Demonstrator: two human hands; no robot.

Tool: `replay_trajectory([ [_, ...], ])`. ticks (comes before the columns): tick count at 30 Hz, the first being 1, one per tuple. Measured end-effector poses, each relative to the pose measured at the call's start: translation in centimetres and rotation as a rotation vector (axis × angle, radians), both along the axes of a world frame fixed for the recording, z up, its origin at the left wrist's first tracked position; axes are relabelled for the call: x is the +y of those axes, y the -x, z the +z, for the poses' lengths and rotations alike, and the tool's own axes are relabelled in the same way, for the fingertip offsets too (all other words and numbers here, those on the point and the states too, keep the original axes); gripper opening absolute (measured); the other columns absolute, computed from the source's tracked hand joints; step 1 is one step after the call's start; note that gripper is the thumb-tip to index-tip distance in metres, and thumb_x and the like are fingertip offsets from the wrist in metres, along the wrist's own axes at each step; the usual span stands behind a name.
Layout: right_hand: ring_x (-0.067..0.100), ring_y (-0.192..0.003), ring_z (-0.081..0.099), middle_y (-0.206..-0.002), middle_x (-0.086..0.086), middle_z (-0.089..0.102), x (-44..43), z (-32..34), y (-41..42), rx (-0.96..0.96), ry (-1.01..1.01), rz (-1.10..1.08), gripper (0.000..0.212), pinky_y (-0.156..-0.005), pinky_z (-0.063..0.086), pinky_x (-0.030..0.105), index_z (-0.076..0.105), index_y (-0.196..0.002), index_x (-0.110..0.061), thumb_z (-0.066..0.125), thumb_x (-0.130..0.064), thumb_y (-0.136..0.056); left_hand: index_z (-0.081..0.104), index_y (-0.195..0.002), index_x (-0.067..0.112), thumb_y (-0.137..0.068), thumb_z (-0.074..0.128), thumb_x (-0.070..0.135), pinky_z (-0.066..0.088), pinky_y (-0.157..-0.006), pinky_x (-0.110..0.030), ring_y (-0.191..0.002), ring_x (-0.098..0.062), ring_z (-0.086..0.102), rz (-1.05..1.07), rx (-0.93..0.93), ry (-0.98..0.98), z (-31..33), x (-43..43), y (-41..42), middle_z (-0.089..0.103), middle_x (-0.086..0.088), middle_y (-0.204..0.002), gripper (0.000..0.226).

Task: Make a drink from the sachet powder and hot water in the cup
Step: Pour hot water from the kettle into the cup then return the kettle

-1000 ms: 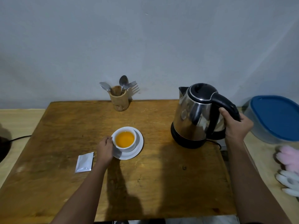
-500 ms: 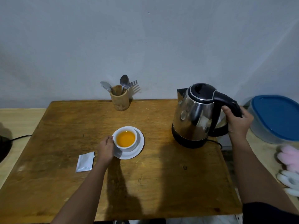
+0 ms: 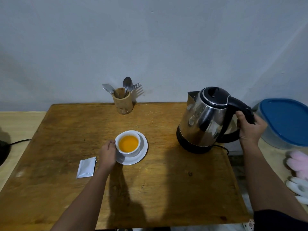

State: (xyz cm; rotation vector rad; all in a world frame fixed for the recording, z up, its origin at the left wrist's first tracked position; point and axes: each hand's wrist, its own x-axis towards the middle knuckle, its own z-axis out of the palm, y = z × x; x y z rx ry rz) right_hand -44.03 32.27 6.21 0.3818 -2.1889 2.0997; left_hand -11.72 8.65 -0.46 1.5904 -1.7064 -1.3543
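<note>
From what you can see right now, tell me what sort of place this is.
Probably a home kitchen or dining corner: a wooden table against a plain wall carries an electric kettle, a holder of spoons and a fork, and a cup of orange drink on a saucer.

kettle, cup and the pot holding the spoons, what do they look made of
Kettle: polished metal body, likely steel, with mirror reflections; lid and handle look like black plastic. Cup: glossy white, probably glazed ceramic. Pot: matte brown with visible grain, seemingly wood or bamboo.
</note>
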Motion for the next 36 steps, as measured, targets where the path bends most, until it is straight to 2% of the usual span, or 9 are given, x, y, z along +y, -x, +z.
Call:
replay_trajectory([
  [8, -0.010, -0.057, 0.054, -0.058, -0.031, 0.062, 0.8, -1.5, 0.1, -0.023, 0.028, 0.045, 0.028, -0.055, 0.044, 0.007, 0.057, -0.073, -0.031, 0.071, -0.053, -0.064, 0.058, -0.101, 0.001, -0.095, 0.032, 0.011, 0.038, -0.077, -0.035, -0.092, -0.026, 0.049, 0.006, 0.008, 0.013, -0.5, -0.2, 0.1, 0.056, -0.012, -0.098, 0.029],
  [12, -0.003, -0.073, 0.055, -0.073, -0.017, 0.061, 1.5, -1.7, -0.7, -0.001, -0.013, 0.029, 0.033, -0.064, 0.049, 0.010, 0.056, -0.081, -0.035, 0.070, -0.061, -0.065, 0.057, -0.098, 0.005, -0.095, 0.031, 0.012, 0.039, -0.079, -0.036, -0.094, -0.026, 0.049, 0.011, -0.003, 0.004, -0.8, -0.3, 0.1, 0.055, -0.011, -0.099, 0.027],
  [16, -0.009, -0.088, 0.055, -0.094, -0.016, 0.054, 1.6, -2.0, -2.1, 0.046, -0.117, 0.054, 0.023, -0.079, 0.048, 0.012, 0.051, -0.096, -0.042, 0.066, -0.033, -0.082, 0.057, -0.106, 0.002, -0.095, 0.031, 0.013, 0.038, -0.078, -0.036, -0.095, -0.026, 0.049, -0.002, -0.013, -0.003, -0.9, -0.2, 0.0, 0.055, -0.011, -0.101, 0.030],
  [18, -0.013, -0.091, 0.054, -0.098, -0.016, 0.054, 1.7, -2.8, -2.4, 0.048, -0.133, 0.046, 0.025, -0.083, 0.046, 0.013, 0.052, -0.110, -0.028, 0.062, -0.022, -0.088, 0.056, -0.106, 0.002, -0.096, 0.031, 0.013, 0.038, -0.078, -0.036, -0.095, -0.025, 0.049, -0.019, -0.013, -0.001, -0.6, -0.1, 0.0, 0.055, -0.011, -0.101, 0.030],
  [21, 0.005, -0.106, 0.054, -0.112, -0.005, 0.055, 1.6, -3.0, -3.0, 0.043, -0.141, 0.026, 0.042, -0.091, 0.045, 0.019, 0.044, -0.129, -0.010, 0.058, -0.022, -0.091, 0.056, -0.105, 0.002, -0.096, 0.031, 0.012, 0.037, -0.077, -0.035, -0.094, -0.025, 0.049, -0.059, -0.008, 0.002, -0.3, 0.1, -0.2, 0.055, -0.011, -0.100, 0.029],
  [27, 0.022, -0.136, 0.038, -0.145, 0.011, 0.042, 1.3, -1.7, -4.8, 0.051, -0.214, -0.056, 0.057, -0.108, 0.034, 0.033, 0.032, -0.144, -0.014, 0.055, -0.026, -0.093, 0.054, -0.111, 0.003, -0.097, 0.032, 0.014, 0.037, -0.079, -0.034, -0.096, -0.024, 0.048, -0.127, -0.032, 0.001, -0.1, -0.1, -0.7, 0.054, -0.011, -0.104, 0.029],
  [30, 0.024, -0.136, 0.037, -0.144, 0.018, 0.040, 0.4, -0.2, -6.7, 0.226, -0.204, -0.165, 0.053, -0.107, 0.030, 0.011, 0.035, -0.141, -0.006, 0.054, -0.016, -0.093, 0.053, -0.114, 0.004, -0.097, 0.033, 0.016, 0.037, -0.080, -0.034, -0.097, -0.022, 0.047, -0.154, -0.054, 0.003, 0.0, 0.0, -0.8, 0.052, -0.009, -0.105, 0.029],
  [33, 0.009, -0.118, 0.048, -0.125, 0.027, 0.050, -2.1, 0.8, -9.6, 0.451, -0.104, -0.196, 0.038, -0.100, 0.039, 0.012, 0.048, -0.125, 0.005, 0.053, -0.005, -0.088, 0.054, -0.111, 0.010, -0.097, 0.034, 0.019, 0.040, -0.081, -0.034, -0.098, -0.021, 0.049, -0.190, -0.059, 0.018, -0.2, -0.1, -1.3, 0.053, -0.007, -0.106, 0.026],
  [36, 0.006, -0.094, 0.052, -0.100, 0.010, 0.060, -7.7, 1.8, -13.4, 0.527, -0.115, -0.008, 0.020, -0.086, 0.041, 0.005, 0.058, -0.105, 0.005, 0.054, 0.000, -0.086, 0.056, -0.104, 0.016, -0.097, 0.034, 0.020, 0.042, -0.085, -0.034, -0.100, -0.022, 0.054, -0.231, -0.032, 0.039, -0.4, -0.5, -1.8, 0.059, -0.008, -0.107, 0.024],
])
